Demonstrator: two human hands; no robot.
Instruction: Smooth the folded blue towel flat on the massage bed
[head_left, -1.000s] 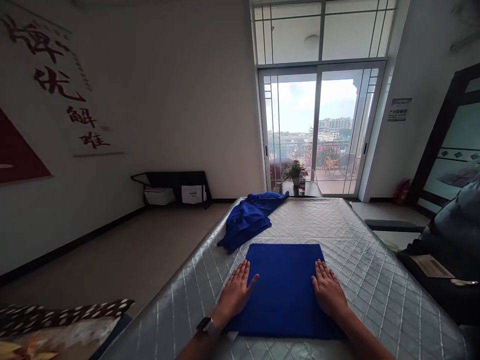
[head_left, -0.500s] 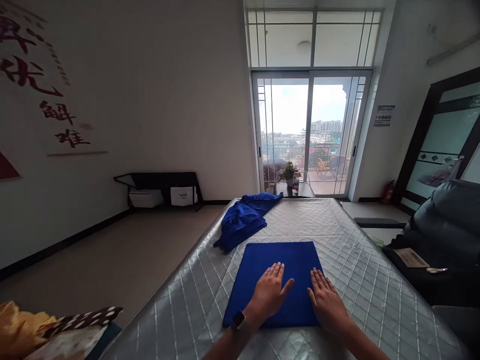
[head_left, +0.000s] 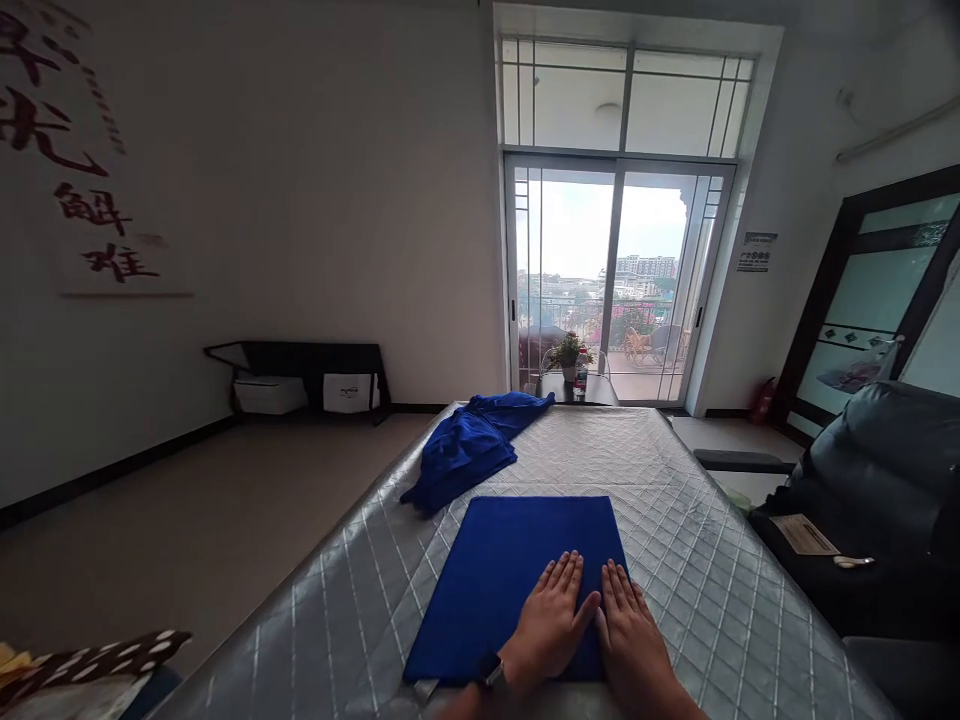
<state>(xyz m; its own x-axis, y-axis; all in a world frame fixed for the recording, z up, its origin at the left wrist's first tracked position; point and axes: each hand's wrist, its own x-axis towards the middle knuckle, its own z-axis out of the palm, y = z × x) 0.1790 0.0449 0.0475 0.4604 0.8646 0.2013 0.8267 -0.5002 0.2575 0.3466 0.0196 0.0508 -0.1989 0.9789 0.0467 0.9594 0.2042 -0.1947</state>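
Note:
A folded blue cloth (head_left: 495,580) lies flat as a neat rectangle on the silver quilted mattress (head_left: 697,560). My left hand (head_left: 551,620) rests palm down on the cloth's near right part, fingers spread a little. My right hand (head_left: 626,630) lies flat beside it at the cloth's right edge, the two hands almost touching. A watch sits on my left wrist. Farther back on the left of the mattress is a crumpled pile of blue cloths (head_left: 469,445).
A small dark table with a potted plant (head_left: 568,352) and a bottle stands past the mattress before the glass balcony door. A dark sofa (head_left: 877,500) flanks the right side. A low black shelf (head_left: 300,375) stands against the left wall. A spotted fabric (head_left: 97,660) lies at lower left.
My left hand slid rightward across the folded cloth from its left edge until it lies beside my right hand. The camera view shifted slightly right.

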